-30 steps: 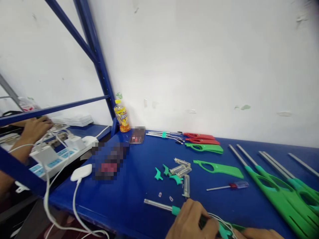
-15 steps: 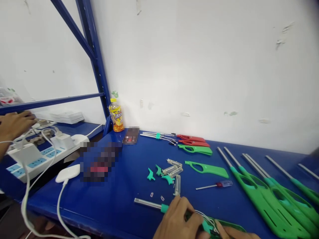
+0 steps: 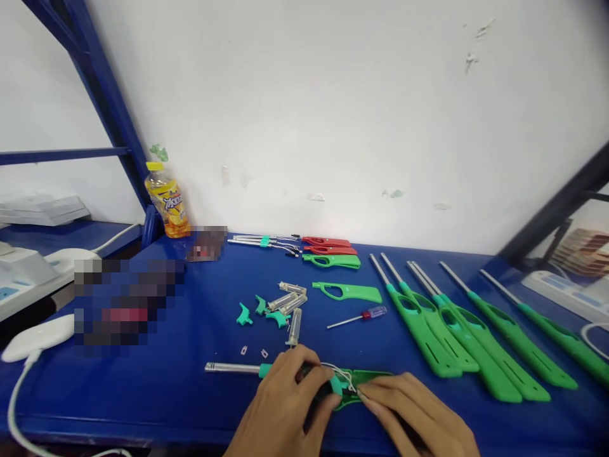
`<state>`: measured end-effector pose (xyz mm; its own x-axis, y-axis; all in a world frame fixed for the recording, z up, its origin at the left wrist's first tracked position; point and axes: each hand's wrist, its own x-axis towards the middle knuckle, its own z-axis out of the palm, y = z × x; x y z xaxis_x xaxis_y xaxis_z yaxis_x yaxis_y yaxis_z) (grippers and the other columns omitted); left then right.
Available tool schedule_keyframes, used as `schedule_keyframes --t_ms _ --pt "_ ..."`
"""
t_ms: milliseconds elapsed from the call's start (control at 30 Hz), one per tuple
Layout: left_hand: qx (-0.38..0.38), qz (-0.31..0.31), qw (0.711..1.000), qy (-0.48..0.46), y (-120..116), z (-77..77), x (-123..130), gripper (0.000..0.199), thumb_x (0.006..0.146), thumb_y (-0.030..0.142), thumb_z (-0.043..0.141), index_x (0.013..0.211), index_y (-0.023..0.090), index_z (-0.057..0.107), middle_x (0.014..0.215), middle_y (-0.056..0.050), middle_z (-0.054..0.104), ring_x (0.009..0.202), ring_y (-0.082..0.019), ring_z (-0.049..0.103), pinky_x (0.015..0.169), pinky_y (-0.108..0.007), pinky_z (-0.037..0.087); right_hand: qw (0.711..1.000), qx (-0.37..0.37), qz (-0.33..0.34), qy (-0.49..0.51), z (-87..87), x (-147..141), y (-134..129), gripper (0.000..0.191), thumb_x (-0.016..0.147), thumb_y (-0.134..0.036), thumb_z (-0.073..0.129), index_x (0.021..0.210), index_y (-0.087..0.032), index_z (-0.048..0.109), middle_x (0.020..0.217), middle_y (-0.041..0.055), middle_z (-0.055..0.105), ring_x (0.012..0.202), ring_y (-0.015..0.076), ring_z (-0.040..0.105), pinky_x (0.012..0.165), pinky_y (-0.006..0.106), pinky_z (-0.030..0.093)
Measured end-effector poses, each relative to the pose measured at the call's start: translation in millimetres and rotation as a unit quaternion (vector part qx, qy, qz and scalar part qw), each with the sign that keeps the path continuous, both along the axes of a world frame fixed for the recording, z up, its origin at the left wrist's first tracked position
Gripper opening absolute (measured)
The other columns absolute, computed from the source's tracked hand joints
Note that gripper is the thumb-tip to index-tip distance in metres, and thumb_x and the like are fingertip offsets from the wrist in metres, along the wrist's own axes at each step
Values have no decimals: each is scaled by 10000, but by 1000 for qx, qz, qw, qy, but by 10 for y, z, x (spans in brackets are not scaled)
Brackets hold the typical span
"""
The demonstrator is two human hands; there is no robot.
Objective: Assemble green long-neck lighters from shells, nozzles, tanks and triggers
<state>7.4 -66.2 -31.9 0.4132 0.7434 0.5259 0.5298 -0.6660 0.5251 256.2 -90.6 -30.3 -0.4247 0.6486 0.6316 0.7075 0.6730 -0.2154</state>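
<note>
An opened green utility lighter (image 3: 375,374) lies across the front of the blue table, its silver barrel (image 3: 233,367) pointing left. My left hand (image 3: 285,406) grips it behind the barrel, thumb and forefinger closed around the teal trigger (image 3: 335,384). White wires (image 3: 340,371) loop over the half shell. My right hand (image 3: 421,412) rests at the handle end, fingertips pinched by the wire ends; what sits between them is too small to make out. Just beyond lie clear fuel tanks (image 3: 295,327), loose teal triggers (image 3: 244,315) and two tiny pale pieces (image 3: 244,350).
Several assembled green lighters (image 3: 423,336) lie at right. A screwdriver (image 3: 356,317) and an empty green shell (image 3: 349,291) are mid-table. Red shells (image 3: 328,249) and barrels with wires (image 3: 264,241) line the back. A drink bottle (image 3: 167,200) and white charger (image 3: 40,339) stand left.
The view has swung right, so the table's things sit further left and a power strip shows at right. Both hands remain at the lighter; the other person's hand has left view.
</note>
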Motion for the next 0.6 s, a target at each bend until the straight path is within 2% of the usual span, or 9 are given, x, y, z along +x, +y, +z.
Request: schedule_keyframes --t_ms 200,367,600 --pt "-25 -2 1000 -2 0 38 -2 283 1048 153 585 1292 288 632 1202 -43 644 1037 -180 725 901 -303 643 998 -44 -33 42 -18 -111 -68 115 1107 -278 608 1108 -275 723 1013 17 762 882 157 768 861 242 630" --pt "-30 -5 1000 -1 -11 51 -4 265 1065 172 556 1286 294 637 1193 -34 639 1037 -168 726 908 -287 635 992 -84 -47 83 62 -187 -21 189 1137 -373 554 1062 -290 706 963 -14 751 845 140 752 809 216 613" --pt "-43 0 999 8 -1 84 -18 229 1061 186 553 1243 303 626 1188 -17 649 1039 -169 731 906 -287 636 986 -101 -56 118 43 -247 -17 190 1133 -322 566 1005 -282 700 925 -26 736 822 134 731 767 220 578"
